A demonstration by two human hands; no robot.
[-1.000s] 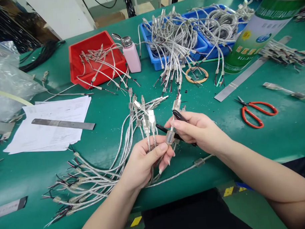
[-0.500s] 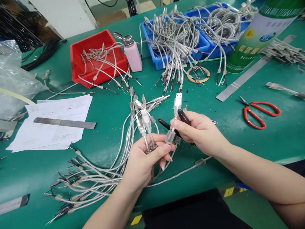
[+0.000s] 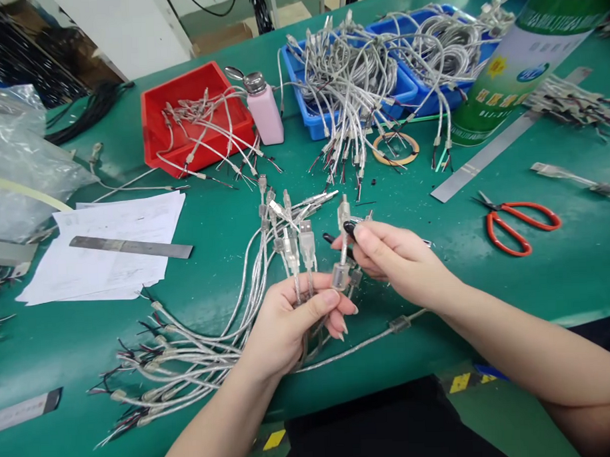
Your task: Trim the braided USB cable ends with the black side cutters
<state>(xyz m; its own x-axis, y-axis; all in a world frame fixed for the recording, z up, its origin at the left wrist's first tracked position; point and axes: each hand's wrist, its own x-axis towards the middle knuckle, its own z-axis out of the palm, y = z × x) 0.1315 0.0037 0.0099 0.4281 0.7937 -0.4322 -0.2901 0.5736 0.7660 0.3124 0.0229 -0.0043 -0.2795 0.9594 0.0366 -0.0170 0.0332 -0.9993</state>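
My left hand [image 3: 293, 315] is closed around several clear-grey USB cables, whose plugs [image 3: 307, 245] point up past the fingers. One cable's translucent grey block [image 3: 340, 277] rises by the left fingertips, with its USB plug [image 3: 344, 212] upright above it. My right hand [image 3: 393, 255] is closed on a black-handled tool [image 3: 351, 228], mostly hidden by the palm, and its fingers are beside that plug's cable. A bundle of silver cables [image 3: 189, 356] with stripped wire ends lies to the left, and more plugs rest just beyond my left hand.
A red bin [image 3: 149, 130] and blue bins [image 3: 314, 127] hold cables at the back. Near them stand a pink bottle [image 3: 267, 116] and a green-white can [image 3: 509, 68]. Red-handled scissors [image 3: 527, 217], steel rulers [image 3: 130, 246] and papers [image 3: 101, 282] lie around.
The USB plug between my hands has turned from its flat face to its edge. The plugs in my left hand have shifted right and more upright. The black tool handles have tilted and drawn closer in.
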